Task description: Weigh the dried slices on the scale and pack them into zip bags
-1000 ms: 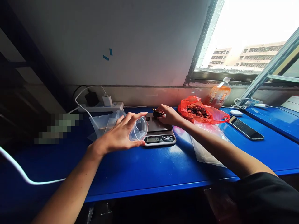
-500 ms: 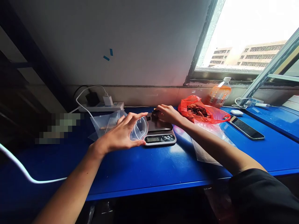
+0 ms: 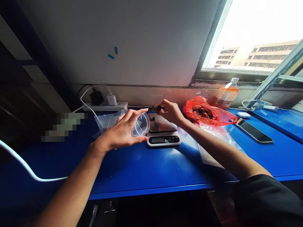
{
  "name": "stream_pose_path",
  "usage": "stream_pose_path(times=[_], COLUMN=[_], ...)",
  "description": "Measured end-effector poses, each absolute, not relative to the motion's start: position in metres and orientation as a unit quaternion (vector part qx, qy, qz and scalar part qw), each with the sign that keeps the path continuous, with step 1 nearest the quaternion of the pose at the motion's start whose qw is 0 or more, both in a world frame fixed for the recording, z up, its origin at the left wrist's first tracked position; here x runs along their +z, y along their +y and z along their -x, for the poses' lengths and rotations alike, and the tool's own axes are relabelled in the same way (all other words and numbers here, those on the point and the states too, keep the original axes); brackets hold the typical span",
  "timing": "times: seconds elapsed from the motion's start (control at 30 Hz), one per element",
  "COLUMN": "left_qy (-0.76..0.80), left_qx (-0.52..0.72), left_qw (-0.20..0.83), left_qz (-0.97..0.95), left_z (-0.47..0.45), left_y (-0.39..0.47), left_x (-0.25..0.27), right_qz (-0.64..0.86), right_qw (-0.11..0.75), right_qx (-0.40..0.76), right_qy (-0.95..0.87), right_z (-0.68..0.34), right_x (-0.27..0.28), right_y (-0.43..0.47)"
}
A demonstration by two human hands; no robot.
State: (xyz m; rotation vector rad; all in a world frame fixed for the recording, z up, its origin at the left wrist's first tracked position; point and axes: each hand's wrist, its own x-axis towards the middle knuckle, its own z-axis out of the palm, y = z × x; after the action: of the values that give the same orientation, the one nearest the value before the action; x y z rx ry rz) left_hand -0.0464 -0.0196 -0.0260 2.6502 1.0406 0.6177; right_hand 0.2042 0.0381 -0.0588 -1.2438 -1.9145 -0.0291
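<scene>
Left hand [image 3: 123,134]: fingers spread, clear bag [image 3: 142,125] held open between them and thumb. Right hand [image 3: 172,113]: fingers pinching dark dried piece [image 3: 154,108] at their tips, digital scale [image 3: 163,126] below. Piece probably light, brittle; gentle pinch at broad part suits. Bag likely limp, slippery; best gripped by rim

Drink bottle [image 3: 226,94], dark phone [image 3: 254,130], power strip [image 3: 104,108]

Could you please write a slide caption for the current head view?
Left hand holding a clear bag open beside a scale, right hand pinching dark flakes near the scale's far edge.
</scene>
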Motion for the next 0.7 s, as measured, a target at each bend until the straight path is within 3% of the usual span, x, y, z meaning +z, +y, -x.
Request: stream_pose_path(times=[0.1,0.27,0.53,0.7], left_qy=[0.368,0.379,0.364,0.344], left_qx=[0.242,0.283,0.36,0.382], left_qw=[0.108,0.153,0.209,0.236], left_qz=[-0.891,-0.868,-0.833,-0.825], left_z=[0.049,0.053,0.066,0.07], left_y=[-0.015,-0.011,-0.002,0.001], left_x=[-0.026,-0.024,-0.026,-0.03], right_qz=[0.451,0.451,0.414,0.458], right_qw=[0.435,0.43,0.477,0.396], right_qx=[0.058,0.063,0.166,0.124], right_qy=[-0.777,-0.78,-0.757,-0.786], right_z=[-0.194,-0.185,-0.172,-0.17], right_x=[-0.057,-0.066,-0.064,-0.066], right_y=[0.039,0.048,0.047,0.039])
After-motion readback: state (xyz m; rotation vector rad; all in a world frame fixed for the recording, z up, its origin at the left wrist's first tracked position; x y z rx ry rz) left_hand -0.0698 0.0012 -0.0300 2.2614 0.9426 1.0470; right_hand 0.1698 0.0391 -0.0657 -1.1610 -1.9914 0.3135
